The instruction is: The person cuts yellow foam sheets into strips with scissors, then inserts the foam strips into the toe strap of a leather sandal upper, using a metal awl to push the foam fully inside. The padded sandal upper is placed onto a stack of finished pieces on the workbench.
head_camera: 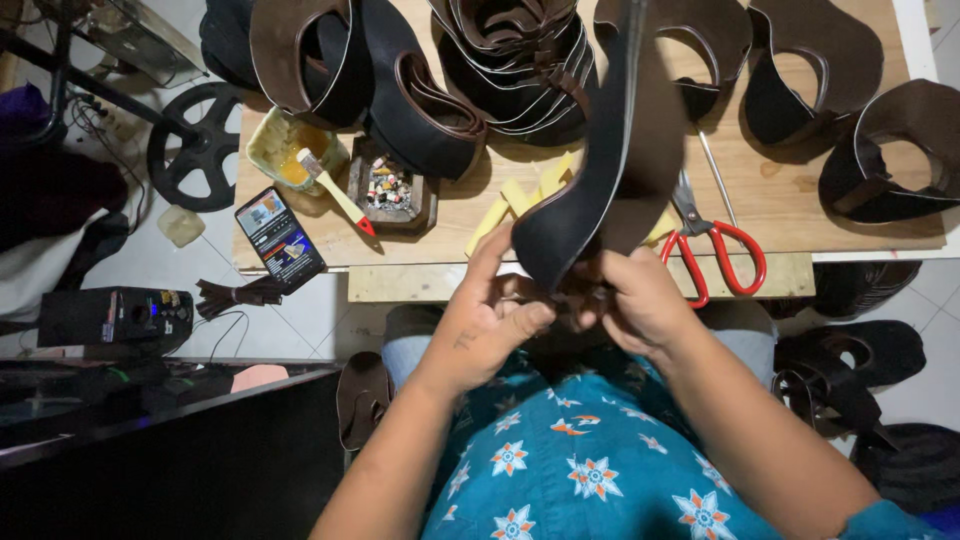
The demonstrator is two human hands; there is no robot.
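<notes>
both my left hand [487, 312] and right hand [640, 300] pinch a curved, matte dark leather piece [590, 190], just before the wooden table [560, 280] edge.

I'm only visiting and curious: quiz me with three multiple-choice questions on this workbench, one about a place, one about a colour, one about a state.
1. Where do the scissors lie?
A. on the floor
B. on the wooden board, right of the hands
C. inside the glue tub

2. What colour are the scissor handles?
A. red
B. green
C. white

3. What are the two hands doing?
A. resting flat
B. both pinching one dark leather piece
C. holding the phone

Answers: 1 B, the scissors lie on the board. 2 A, their loops are red. 3 B, the left hand and right hand grip the leather piece at its lower end.
</notes>
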